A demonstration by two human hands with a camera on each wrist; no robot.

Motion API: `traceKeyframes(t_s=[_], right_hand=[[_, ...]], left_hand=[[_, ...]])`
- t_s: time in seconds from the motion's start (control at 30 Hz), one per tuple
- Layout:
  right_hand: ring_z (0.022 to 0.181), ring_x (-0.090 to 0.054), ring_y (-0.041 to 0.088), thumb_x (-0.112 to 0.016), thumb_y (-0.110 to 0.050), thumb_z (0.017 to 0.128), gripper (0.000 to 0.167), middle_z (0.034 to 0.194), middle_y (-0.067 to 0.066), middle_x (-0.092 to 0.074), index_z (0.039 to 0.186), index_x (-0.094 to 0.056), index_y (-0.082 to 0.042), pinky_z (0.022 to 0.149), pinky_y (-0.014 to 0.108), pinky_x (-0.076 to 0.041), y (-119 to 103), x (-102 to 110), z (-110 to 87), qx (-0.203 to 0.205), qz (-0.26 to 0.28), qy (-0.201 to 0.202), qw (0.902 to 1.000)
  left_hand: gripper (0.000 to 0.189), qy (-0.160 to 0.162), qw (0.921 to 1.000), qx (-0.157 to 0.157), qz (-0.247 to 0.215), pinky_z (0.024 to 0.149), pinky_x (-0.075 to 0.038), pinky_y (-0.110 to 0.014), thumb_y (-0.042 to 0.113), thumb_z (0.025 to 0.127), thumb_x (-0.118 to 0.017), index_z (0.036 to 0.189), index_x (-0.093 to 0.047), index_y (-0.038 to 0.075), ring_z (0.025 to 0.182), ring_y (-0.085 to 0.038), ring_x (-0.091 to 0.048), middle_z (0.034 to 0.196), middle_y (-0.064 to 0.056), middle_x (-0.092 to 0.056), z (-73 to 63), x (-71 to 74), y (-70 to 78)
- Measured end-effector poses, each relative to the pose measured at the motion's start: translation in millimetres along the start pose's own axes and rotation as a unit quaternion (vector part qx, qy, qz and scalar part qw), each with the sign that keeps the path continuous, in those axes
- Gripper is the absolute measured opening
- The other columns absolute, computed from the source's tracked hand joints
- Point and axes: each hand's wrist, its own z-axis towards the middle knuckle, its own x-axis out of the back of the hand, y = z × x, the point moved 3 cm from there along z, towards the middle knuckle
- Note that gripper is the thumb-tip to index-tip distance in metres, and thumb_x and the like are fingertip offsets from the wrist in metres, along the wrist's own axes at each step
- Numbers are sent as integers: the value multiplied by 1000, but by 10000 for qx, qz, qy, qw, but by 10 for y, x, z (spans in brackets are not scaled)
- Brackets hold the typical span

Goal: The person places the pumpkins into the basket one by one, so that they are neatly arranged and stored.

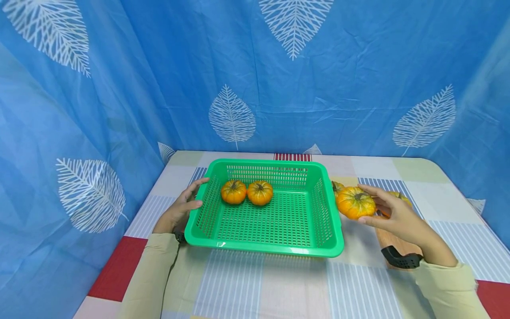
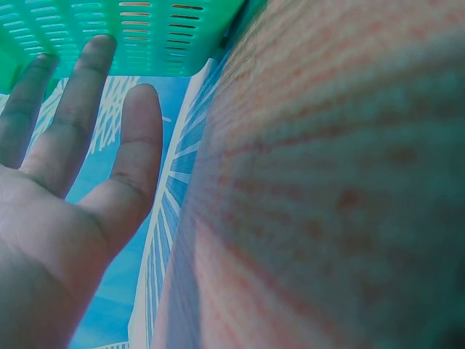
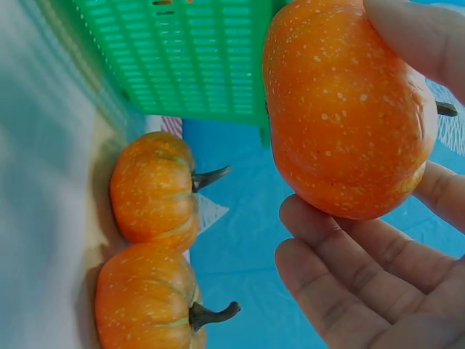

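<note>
A green plastic basket (image 1: 263,251) with slotted walls stands mid-table, and two small orange pumpkins (image 1: 233,192) sit side by side at its back left. At the basket's left rim is my left hand (image 1: 181,208); in the left wrist view its extended fingertips (image 2: 99,47) meet the slotted wall. My right hand (image 1: 392,212) grips another pumpkin (image 1: 354,203) just outside the basket's right rim, thumb on one side and fingers on the other. The right wrist view shows this pumpkin (image 3: 349,109) close up, its stem pointing away from the basket.
Two more pumpkins, one partly behind the basket's right rim (image 3: 154,189) and one behind my right hand (image 1: 401,198), lie beyond the held one. A wooden board (image 1: 398,241) lies under my right forearm. A checked cloth (image 1: 295,288) covers the table; blue curtains (image 1: 350,88) surround it.
</note>
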Motion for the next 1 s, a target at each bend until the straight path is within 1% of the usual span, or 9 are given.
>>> traceKeyframes(t_s=[0.2, 0.37, 0.5, 0.6, 0.63, 0.73, 0.83, 0.93, 1.0], right_hand=[[122, -57, -13, -80, 13, 89, 77, 148, -30, -48, 157, -43, 12, 96, 7, -49, -77, -17, 53, 281, 54, -49, 9996], [119, -60, -11, -81, 11, 89, 78, 147, -30, -50, 158, -45, 9, 90, 12, -55, -151, -33, 125, 381, -45, -131, 9992], [124, -53, -14, -84, 6, 89, 78, 149, -27, -47, 158, -49, 2, 96, 8, -49, -212, -40, 198, 397, -326, -227, 9984], [127, -49, -14, -86, 2, 89, 77, 152, -21, -47, 157, -52, -2, 102, 4, -41, -257, -45, 261, 350, -491, -342, 9976], [126, -49, -13, -87, 1, 89, 77, 153, -16, -48, 157, -53, -3, 102, 4, -40, -271, -48, 284, 344, -518, -391, 9973], [121, -55, -8, -87, 1, 88, 76, 154, 1, -54, 157, -54, -4, 100, 6, -44, -311, -60, 366, 408, -505, -558, 9963], [117, -59, -5, -88, 2, 86, 76, 150, 16, -59, 154, -56, -2, 96, 11, -51, -346, -70, 448, 589, -556, -687, 9943], [118, -61, 2, -90, 0, 85, 74, 146, 19, -62, 152, -58, -2, 95, 17, -55, -366, -81, 524, 648, -715, -798, 9921], [119, -63, 12, -91, -3, 85, 73, 144, 18, -64, 151, -59, -2, 95, 22, -57, -383, -93, 576, 608, -823, -880, 9908]], left_hand=[[54, 70, 9998, -5, 166, 98, -60, -33, 26, 107, -64, 157, -46, 37, 121, -12, -63, 149, 7, -49, -24, 5, -5], [54, 57, 9998, 8, 190, 98, -60, -34, 25, 108, -64, 157, -45, 38, 120, -12, -63, 149, 6, -48, -31, 8, -8], [53, 39, 9999, 25, 155, 97, -61, -35, 24, 108, -63, 156, -45, 38, 119, -12, -64, 148, 6, -49, -25, 14, -4], [54, 55, 9999, 23, 159, 97, -61, -36, 24, 108, -63, 156, -45, 38, 118, -13, -64, 148, 5, -48, -18, 16, 4], [54, 56, 9998, 20, 168, 97, -61, -36, 24, 108, -63, 156, -45, 38, 118, -13, -64, 148, 5, -48, -16, 17, 5], [54, 33, 9998, 7, 170, 96, -61, -36, 24, 108, -63, 156, -45, 38, 118, -13, -64, 147, 4, -49, -11, 17, 5], [54, -28, 9999, -18, 113, 96, -61, -35, 23, 108, -63, 156, -45, 37, 117, -13, -65, 146, 4, -50, -9, 13, 3], [55, -21, 10000, -14, 95, 98, -60, -33, 23, 107, -64, 157, -45, 36, 119, -12, -64, 150, 0, -47, -5, 8, 6], [57, 47, 9997, 21, 229, 101, -58, -32, 25, 106, -66, 158, -44, 36, 124, -11, -60, 159, -9, -40, -5, 8, 9]])
